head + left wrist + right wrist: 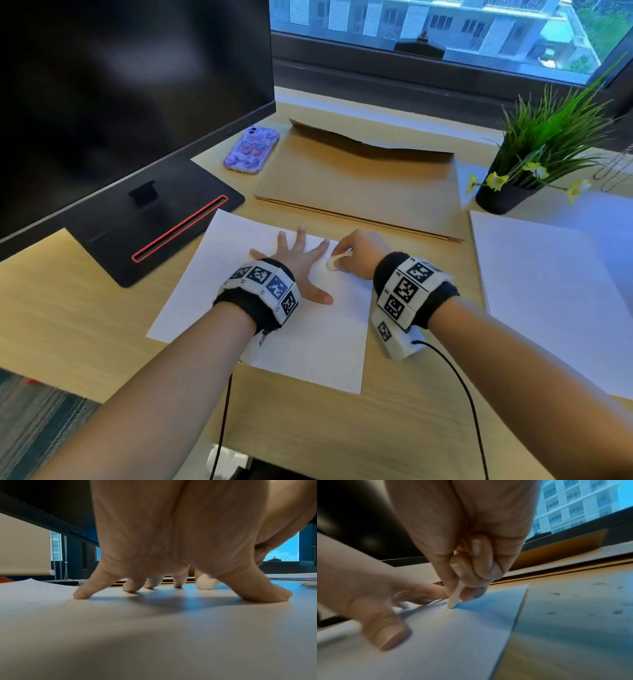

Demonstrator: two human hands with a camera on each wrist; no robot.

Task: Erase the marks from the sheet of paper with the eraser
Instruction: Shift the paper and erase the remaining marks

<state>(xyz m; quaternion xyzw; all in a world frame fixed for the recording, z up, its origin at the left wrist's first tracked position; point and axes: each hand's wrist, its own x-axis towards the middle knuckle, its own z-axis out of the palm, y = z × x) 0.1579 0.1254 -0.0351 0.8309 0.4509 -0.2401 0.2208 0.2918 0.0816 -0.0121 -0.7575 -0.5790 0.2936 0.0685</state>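
Note:
A white sheet of paper (301, 342) lies on the wooden desk in front of me. My left hand (296, 263) presses flat on it with fingers spread, fingertips (132, 588) down on the paper (154, 635). My right hand (356, 251) pinches a white eraser (334, 262) and holds its tip on the sheet just right of my left index finger. In the right wrist view the thin eraser (454, 599) stands tilted between thumb and fingers (452, 574), touching the paper (445, 642). The eraser (206, 583) also shows behind my left hand. No marks are plainly visible.
A black monitor (130, 96) and its base (164, 233) stand at the left. A purple phone (251, 150) and a brown envelope (363, 185) lie behind the sheet. A potted plant (534, 154) and a stack of white paper (555, 294) are to the right.

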